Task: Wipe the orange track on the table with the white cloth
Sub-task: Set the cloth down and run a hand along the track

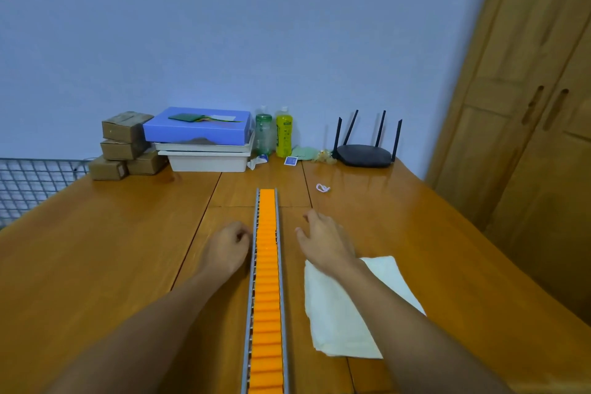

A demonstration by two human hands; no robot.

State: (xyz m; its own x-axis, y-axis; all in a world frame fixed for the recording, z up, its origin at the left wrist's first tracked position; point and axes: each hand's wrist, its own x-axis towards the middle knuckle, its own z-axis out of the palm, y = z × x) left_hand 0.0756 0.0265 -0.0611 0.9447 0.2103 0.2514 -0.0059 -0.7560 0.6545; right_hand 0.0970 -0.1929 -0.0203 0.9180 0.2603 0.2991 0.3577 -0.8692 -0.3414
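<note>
A long orange track [266, 281] with grey metal side rails runs straight away from me down the middle of the wooden table [96, 249]. My left hand [228, 245] rests beside the track's left rail, fingers curled against it. My right hand [321, 238] hovers just right of the track, fingers spread and holding nothing. A folded white cloth [339, 313] lies flat on the table right of the track, partly under my right forearm.
At the table's far edge stand cardboard boxes [126, 145], a blue box on white trays [200, 137], two bottles [273, 134] and a black router [364, 153]. A small white loop [322, 188] lies past the track. A wooden wardrobe [527, 105] stands at right.
</note>
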